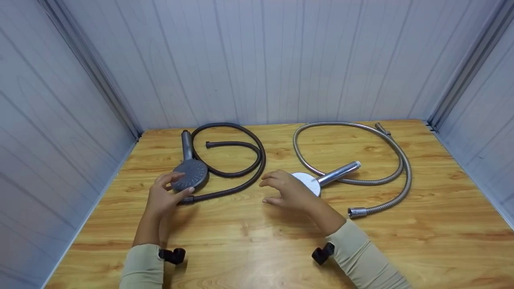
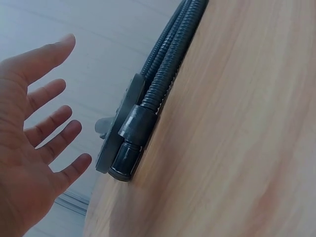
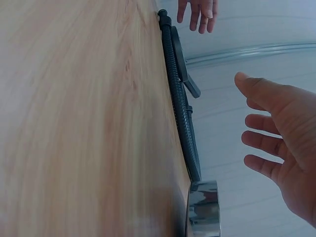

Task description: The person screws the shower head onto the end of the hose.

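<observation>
My left hand [image 1: 162,196] hovers by the dark grey shower head [image 1: 192,175], fingers spread and relaxed, holding nothing. That shower head lies with its nozzle face up and its handle pointing away. Beside it, the black shower hose [image 1: 225,192] loops over the table, one end fitting [image 2: 132,143] close to the head's rim. My right hand [image 1: 291,190] is held loosely in the air, with nothing in its fingers. It partly hides the face of the chrome shower head [image 1: 339,173], whose handle points to the right. A silver shower hose [image 1: 407,176] curves around behind that one.
The wooden table [image 1: 249,245] is bounded by white panel walls [image 1: 265,60] at the back and both sides. The silver hose's chrome end fitting [image 1: 357,212] lies at the right front. A small black camera [image 1: 172,255] is worn on each sleeve cuff.
</observation>
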Motion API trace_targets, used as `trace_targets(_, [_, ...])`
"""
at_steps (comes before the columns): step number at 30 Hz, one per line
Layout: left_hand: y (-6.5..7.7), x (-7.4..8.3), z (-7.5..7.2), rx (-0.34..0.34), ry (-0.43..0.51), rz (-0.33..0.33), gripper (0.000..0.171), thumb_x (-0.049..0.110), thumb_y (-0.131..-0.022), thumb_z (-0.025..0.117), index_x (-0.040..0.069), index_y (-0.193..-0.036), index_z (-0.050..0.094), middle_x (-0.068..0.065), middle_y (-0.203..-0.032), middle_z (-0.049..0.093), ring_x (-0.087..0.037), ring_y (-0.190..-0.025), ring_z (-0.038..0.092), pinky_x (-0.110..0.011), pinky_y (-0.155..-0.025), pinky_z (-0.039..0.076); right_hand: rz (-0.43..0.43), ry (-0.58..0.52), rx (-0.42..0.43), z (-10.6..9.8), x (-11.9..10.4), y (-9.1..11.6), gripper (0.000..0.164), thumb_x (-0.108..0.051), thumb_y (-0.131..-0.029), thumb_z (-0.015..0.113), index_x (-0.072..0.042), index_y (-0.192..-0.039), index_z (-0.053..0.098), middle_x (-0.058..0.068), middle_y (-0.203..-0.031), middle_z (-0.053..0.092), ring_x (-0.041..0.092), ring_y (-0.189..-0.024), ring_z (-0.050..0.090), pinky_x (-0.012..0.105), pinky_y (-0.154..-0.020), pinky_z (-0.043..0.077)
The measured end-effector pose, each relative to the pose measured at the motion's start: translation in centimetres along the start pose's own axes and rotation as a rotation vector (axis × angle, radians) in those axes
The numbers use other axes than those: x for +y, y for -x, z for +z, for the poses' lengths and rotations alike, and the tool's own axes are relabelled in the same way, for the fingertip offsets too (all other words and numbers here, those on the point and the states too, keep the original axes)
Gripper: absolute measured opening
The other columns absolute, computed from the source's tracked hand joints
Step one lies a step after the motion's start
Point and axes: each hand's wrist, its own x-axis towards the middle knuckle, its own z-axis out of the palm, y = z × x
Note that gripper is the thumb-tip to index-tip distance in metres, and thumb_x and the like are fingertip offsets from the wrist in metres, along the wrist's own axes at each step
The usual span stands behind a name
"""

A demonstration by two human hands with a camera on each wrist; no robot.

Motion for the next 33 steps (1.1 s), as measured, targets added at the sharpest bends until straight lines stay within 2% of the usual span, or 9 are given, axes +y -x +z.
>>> trace_targets(6, [-0.5, 0.2, 0.0, 0.007, -0.007, 0.013, 0.058, 0.024, -0.081, 0.081, -0.002, -0.128, 0.060, -0.019, -0.131, 0.050, -0.034, -0.121, 0.045, -0.056, -0.103, 0.034, -0.024, -0.025, -0.003, 0.9, -0.1, -1.0, 0.033, -0.021, -0.084, 0.078, -0.004, -0.111, 0.068, 0.013, -0.121, 0.063, 0.030, -0.112, 0.057, 0.041, -0.095, 0.046])
trace_targets(12, [-0.8, 0.2, 0.0, 0.023, 0.009, -0.002, 0.059, 0.024, -0.081, 0.081, -0.001, -0.129, 0.060, -0.018, -0.133, 0.049, -0.035, -0.120, 0.045, -0.054, -0.103, 0.034, 0.008, -0.094, -0.022, 1.9, 0.1, -1.9, 0.029, -0.018, -0.086, 0.076, -0.002, -0.110, 0.069, 0.013, -0.118, 0.064, 0.030, -0.112, 0.057, 0.043, -0.097, 0.045])
trace_targets(20, [-1.1, 0.2, -0.1, 0.028, 0.057, -0.029, 0.064, 0.026, -0.080, 0.082, 0.000, -0.133, 0.057, -0.016, -0.135, 0.046, -0.034, -0.123, 0.042, -0.052, -0.102, 0.037, 0.053, -0.176, -0.002, 3.1, 0.3, -3.0, 0.027, -0.013, -0.086, 0.075, -0.001, -0.109, 0.069, 0.012, -0.117, 0.064, 0.029, -0.112, 0.056, 0.042, -0.097, 0.045])
trace_targets(27, [-1.5, 0.0, -0.2, 0.033, 0.044, -0.053, 0.067, 0.031, -0.079, 0.082, 0.000, -0.133, 0.057, -0.018, -0.137, 0.045, -0.036, -0.127, 0.040, -0.053, -0.106, 0.033, 0.051, -0.185, 0.000, 4.3, 0.2, -3.9, 0.026, -0.010, -0.085, 0.075, -0.001, -0.109, 0.069, 0.013, -0.115, 0.065, 0.029, -0.110, 0.057, 0.042, -0.096, 0.045])
trace_targets(33, [-2.1, 0.0, -0.3, 0.030, 0.027, -0.041, 0.066, 0.030, -0.079, 0.082, -0.001, -0.133, 0.057, -0.018, -0.140, 0.043, -0.036, -0.129, 0.038, -0.054, -0.107, 0.031, 0.026, -0.188, 0.021, 5.5, 0.2, -4.7, 0.024, -0.005, -0.083, 0.075, -0.001, -0.106, 0.070, 0.011, -0.110, 0.067, 0.028, -0.108, 0.059, 0.041, -0.096, 0.045])
